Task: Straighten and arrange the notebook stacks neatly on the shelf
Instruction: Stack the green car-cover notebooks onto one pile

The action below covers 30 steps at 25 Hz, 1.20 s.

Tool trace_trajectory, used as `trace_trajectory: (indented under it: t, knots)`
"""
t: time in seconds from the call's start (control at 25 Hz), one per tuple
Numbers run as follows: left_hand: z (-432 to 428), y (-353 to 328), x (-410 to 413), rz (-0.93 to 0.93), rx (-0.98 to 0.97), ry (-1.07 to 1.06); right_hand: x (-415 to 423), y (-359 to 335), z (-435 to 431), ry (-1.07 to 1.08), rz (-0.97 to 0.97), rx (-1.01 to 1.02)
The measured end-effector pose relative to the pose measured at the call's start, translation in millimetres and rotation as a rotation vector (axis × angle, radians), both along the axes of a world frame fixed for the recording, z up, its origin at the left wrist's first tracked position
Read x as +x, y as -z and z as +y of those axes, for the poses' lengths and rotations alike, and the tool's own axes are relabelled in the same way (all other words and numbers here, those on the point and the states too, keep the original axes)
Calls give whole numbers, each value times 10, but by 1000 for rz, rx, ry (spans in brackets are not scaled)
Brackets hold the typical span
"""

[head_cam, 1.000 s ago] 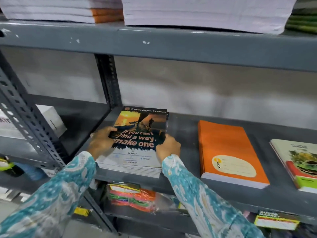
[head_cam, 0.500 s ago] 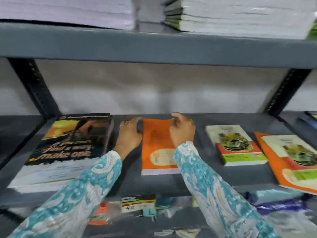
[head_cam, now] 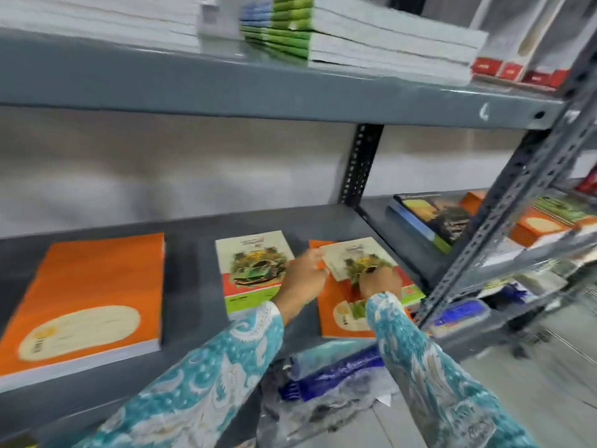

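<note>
On the grey middle shelf [head_cam: 187, 227] lie three piles. An orange notebook stack [head_cam: 87, 295] sits at the left, a car-cover notebook stack [head_cam: 248, 263] in the middle. At the right an orange notebook [head_cam: 332, 315] carries a skewed car-cover notebook [head_cam: 352, 253]. My left hand [head_cam: 300, 279] pinches that skewed notebook's left edge. My right hand [head_cam: 381, 282] presses down on its cover. Both sleeves are teal and patterned.
A slotted grey upright [head_cam: 504, 221] stands just right of my hands, another upright [head_cam: 358, 163] at the back. The upper shelf [head_cam: 258, 88] holds thick white and green-spined stacks [head_cam: 355, 37]. More notebooks [head_cam: 433, 218] fill the neighbouring bay. Plastic-wrapped packs [head_cam: 329, 376] lie below.
My view and both hands have shifted right: from the dark-cover stack, past the orange stack, to the skewed car-cover notebook at the right end.
</note>
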<state>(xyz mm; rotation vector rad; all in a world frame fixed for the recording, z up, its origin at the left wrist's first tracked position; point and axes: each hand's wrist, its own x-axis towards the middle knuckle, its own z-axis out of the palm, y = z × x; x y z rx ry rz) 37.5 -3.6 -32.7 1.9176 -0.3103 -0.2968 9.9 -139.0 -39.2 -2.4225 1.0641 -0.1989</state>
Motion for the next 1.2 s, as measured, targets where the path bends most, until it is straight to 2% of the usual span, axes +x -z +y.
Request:
trace_trajectory:
  t: [0.12,0.2,0.36,0.44,0.56,0.68,0.84,0.92,1.04,1.2]
  knots:
    - [-469,78,-81,270,-6,42,-2,103,-484,-11,140,27]
    - [-632,77,-91,393,-25,20,13,68,-639,-31,168,63]
    - [-742,32,-28,385,44,-34,32,-35,-775,-34,134,87]
    - [-775,8,-43,379,4,-103,21,-25,-728,-8,101,33]
    - [-729,-55,-88,395,-177,-237,40,-55,-609,21,-119,-78]
    - [-562,-95,-28,264,-300,-390,138,-204,-412,-35,-318,-88]
    - [-55,-122,108,-1,-165,-667,318,-265,158,-209,-391,81]
    - [246,-73,161,-49,-75,-755,382,-175,428,-305,-356,118]
    - [559,39,155,-12,72,-814,428,-20,677,-424,-298,131]
    - [674,141,102,56,205,-829,381,129,792,-463,-169,79]
